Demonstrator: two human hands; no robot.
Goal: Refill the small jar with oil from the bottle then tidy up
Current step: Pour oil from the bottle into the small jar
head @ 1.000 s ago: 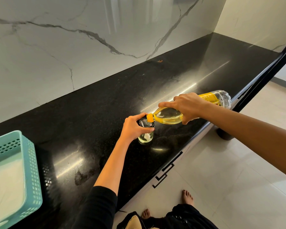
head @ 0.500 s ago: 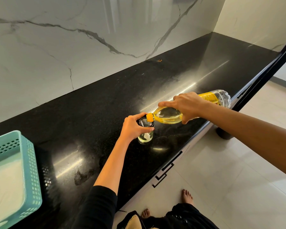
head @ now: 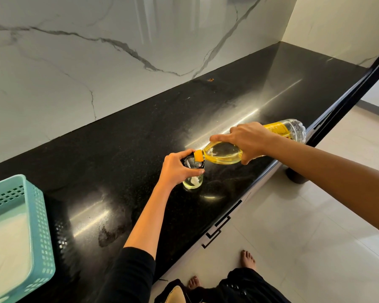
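While over jar (head: 193,182), bottle (head: 223,153) within grip (head: 247,141).

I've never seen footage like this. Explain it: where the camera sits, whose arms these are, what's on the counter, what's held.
There is no machine here: the camera is worn on a person's head and looks down, so the arms are their own. The left hand grips a small glass jar standing on the black counter. The right hand holds a plastic oil bottle tipped almost flat, its yellow neck at the jar's mouth. A little pale oil sits in the jar's bottom. A teal basket stands at the counter's left end. Bare feet show below.
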